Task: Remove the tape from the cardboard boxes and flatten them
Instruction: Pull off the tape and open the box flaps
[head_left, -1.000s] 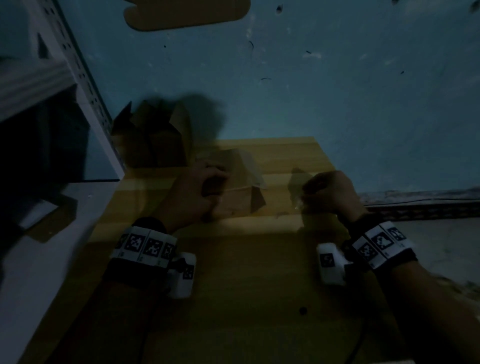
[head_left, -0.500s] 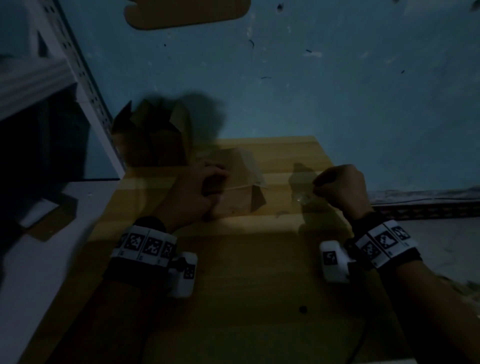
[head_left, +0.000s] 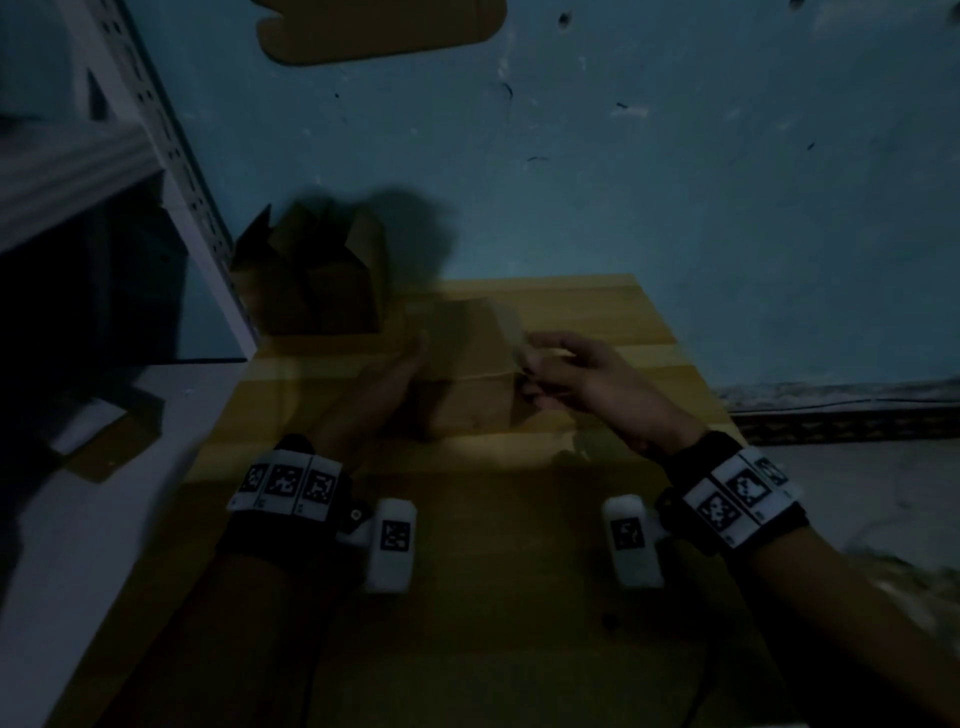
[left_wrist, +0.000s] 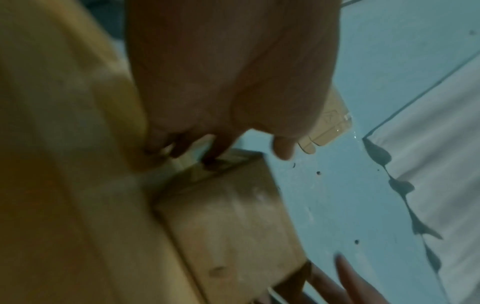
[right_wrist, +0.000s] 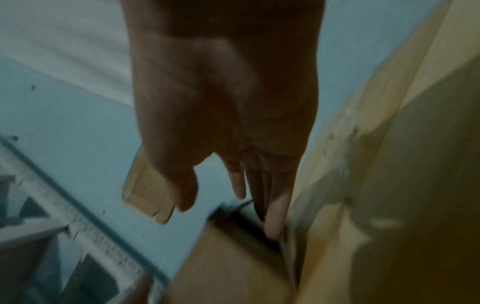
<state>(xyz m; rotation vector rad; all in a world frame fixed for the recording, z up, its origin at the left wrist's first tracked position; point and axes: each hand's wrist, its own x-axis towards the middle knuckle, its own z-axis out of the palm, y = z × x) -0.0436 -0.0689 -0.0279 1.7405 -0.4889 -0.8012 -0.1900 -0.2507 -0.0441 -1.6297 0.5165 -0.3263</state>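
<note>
- Dim room, blue wall behind, wooden table (head_left: 519, 545) pushed against it.
- Small cardboard box (head_left: 467, 374) sitting on the table's far half, between the two hands, long axis running left to right.
- Left hand (head_left: 384, 384) pressed against the box's left side, fingers curled at its top edge in the left wrist view; looks like a steadying grip.
- Right hand (head_left: 587, 382) at the box's right top corner, fingers straight in the right wrist view, tips touching the box's edge; whether any tape is pinched cannot be told.
- Clear tape (head_left: 506, 325) apparently lifting as a pale strip at the right top corner, so right hand nearer; judged next pull: along the seam.
- Second cardboard box (head_left: 317, 280) at far left against the wall, flaps standing open; contents not visible.
- Flat cardboard piece (head_left: 379, 26) on the wall above.
- White shelf (head_left: 104, 415) left of the table.
</note>
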